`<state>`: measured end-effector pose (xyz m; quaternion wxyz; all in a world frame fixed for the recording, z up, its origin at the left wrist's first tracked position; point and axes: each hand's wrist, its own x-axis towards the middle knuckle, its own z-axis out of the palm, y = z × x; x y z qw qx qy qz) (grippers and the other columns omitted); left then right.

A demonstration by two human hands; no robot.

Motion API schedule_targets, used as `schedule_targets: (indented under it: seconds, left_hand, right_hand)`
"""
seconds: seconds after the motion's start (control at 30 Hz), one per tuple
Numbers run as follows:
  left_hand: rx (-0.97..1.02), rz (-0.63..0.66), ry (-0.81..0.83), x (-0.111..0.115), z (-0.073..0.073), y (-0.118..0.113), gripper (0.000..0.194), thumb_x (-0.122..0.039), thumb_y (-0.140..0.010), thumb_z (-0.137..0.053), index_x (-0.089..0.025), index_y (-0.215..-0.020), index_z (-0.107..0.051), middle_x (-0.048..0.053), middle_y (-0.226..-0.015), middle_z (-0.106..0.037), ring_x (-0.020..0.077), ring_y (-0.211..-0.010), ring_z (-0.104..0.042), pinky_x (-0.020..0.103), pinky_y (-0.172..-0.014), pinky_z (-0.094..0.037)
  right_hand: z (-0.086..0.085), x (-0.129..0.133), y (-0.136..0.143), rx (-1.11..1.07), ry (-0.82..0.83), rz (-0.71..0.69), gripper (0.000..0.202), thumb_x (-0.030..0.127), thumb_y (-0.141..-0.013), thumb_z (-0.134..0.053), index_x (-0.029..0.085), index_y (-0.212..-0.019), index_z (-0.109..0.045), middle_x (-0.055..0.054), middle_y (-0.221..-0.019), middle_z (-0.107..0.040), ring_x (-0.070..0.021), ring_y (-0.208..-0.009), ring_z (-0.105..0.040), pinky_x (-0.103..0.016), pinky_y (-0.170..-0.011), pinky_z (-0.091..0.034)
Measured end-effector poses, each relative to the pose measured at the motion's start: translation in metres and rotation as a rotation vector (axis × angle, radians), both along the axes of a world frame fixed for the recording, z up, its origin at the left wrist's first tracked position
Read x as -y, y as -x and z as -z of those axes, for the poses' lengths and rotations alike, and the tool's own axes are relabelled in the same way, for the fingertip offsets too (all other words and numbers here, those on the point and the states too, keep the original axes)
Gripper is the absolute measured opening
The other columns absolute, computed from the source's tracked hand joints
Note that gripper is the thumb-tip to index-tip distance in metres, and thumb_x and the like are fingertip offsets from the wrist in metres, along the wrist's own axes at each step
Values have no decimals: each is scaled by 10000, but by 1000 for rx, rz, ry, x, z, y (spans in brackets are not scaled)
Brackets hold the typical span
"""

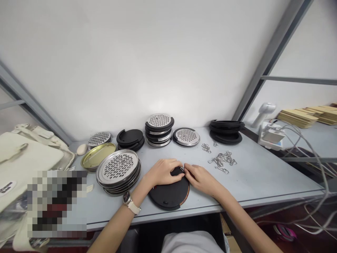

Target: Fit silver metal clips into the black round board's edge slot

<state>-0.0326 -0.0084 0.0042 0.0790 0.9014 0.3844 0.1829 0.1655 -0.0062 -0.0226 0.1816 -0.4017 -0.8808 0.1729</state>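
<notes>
A round black disc (168,195) lies near the table's front edge, with an orange-brown strip along its right rim. My left hand (164,172) rests over its far side, thumb and fingers curled around a black part there. At that spot a small metal clip (182,169) shows between the fingertips of both hands. My right hand (200,180) pinches at this clip from the right; its fingertips partly hide it. To the right lies a loose pile of wire clips (222,159), with a few more clips (206,148) behind.
Left of my hands stand a stack of metal grater discs (118,168) and gold lids (98,156). Along the wall are black holders (130,138), a stack of rimmed graters (159,128), a single grater (187,136) and black rings (225,131). A bag (28,154) and cables (313,147) flank the table.
</notes>
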Motion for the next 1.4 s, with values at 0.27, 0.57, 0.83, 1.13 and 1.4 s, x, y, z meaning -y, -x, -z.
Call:
schedule_targets:
  seconds: [0.27,0.57,0.83,1.13,1.4]
  left_hand:
    - [-43,-58,32,3,-3,-1,191,-372,-832,-528,-236,-959,-570,-32,-705,-602,125,-599,-533,233,-551,-326]
    - [-39,-21,27,2,-2,-1,143,-345,-841,-513,-221,-883,-570,-34,-669,-578,115,-583,-505,228,-561,-320]
    - [-35,-23,31,2,-3,-1,149,-349,-833,-521,-221,-892,-569,-45,-629,-549,109,-561,-492,223,-546,-319]
    - [-68,-31,10,3,-4,-2,161,-351,-840,-509,-225,-914,-577,-28,-675,-591,126,-587,-523,237,-550,-328]
    - [-46,-33,41,3,-5,-2,142,-327,-826,-529,-228,-909,-587,-33,-667,-582,116,-573,-514,229,-539,-320]
  right_hand:
    - [-2,1,1,11,4,9,203,231,-942,-311,200,-824,-473,-17,-695,-581,-151,-603,-517,-249,-594,-335]
    - [-1,0,0,32,-19,7,217,231,-946,-308,198,-815,-478,-12,-671,-566,-150,-592,-506,-250,-590,-320]
    - [0,1,-1,26,-6,15,240,254,-958,-294,201,-806,-472,-6,-667,-553,-144,-585,-498,-245,-590,-323]
    - [1,1,-2,19,-16,13,221,251,-950,-310,210,-790,-456,6,-642,-528,-144,-568,-481,-248,-575,-314]
    - [-5,3,-3,-36,12,-29,150,239,-907,-379,212,-766,-423,12,-660,-540,-133,-567,-463,-236,-564,-316]
